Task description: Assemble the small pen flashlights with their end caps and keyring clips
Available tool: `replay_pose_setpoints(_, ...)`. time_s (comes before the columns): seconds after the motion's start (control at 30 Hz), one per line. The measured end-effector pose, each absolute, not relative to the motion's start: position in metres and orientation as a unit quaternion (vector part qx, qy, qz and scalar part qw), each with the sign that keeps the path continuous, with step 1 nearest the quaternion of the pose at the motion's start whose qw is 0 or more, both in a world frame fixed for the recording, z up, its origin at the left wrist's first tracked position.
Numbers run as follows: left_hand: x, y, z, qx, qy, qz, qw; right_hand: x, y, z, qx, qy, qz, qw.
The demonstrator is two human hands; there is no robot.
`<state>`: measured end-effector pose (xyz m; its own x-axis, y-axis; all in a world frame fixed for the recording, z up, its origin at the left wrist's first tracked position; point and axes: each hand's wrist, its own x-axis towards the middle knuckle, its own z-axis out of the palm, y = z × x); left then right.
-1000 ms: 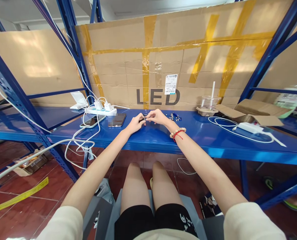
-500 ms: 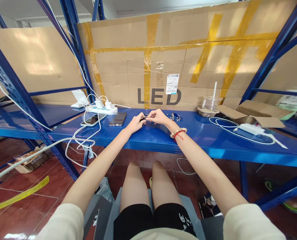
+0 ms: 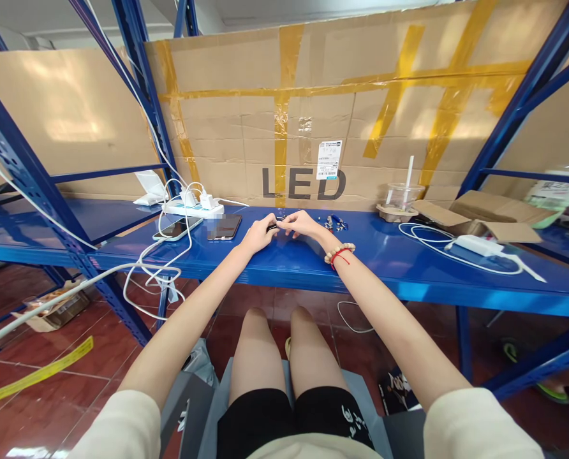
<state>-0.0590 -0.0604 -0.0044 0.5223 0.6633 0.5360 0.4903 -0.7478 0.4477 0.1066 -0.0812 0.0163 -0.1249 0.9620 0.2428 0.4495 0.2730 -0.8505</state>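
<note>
Both of my hands meet above the blue shelf top (image 3: 303,261), fingertips nearly touching. My left hand (image 3: 259,234) is closed on a small dark object (image 3: 273,226), too small and too covered to name. From the other side, my right hand (image 3: 300,223) pinches at the same object with thumb and forefinger. Part of it is hidden behind the fingers. A little to the right of that hand lies a cluster of small metal and blue pieces (image 3: 336,223). Left of my left hand rests a dark phone (image 3: 226,227).
Further left are a second phone (image 3: 179,228) and a white power strip (image 3: 193,209) with looping white cables. To the right stand a clear cup with a straw (image 3: 404,196), an opened cardboard box (image 3: 480,213) and a white adapter (image 3: 478,245). A tall cardboard sheet (image 3: 246,140) closes the back.
The hands stay together at nearly the same spot. My right-hand fingers have shifted slightly around the dark object. The whole view has moved a little.
</note>
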Motion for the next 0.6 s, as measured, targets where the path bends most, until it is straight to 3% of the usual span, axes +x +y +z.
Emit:
replay_pose_setpoints(0.23,-0.057,-0.053,-0.008,0.859,0.322,0.374,0.136,0.106,-0.076,0.013,-0.521,-0.66,0.341,0.42)
replay_pose_setpoints(0.6,-0.055,-0.055,-0.004,0.839,0.395,0.36,0.104,0.108,-0.068,0.007,-0.473,-0.695,0.257,0.477)
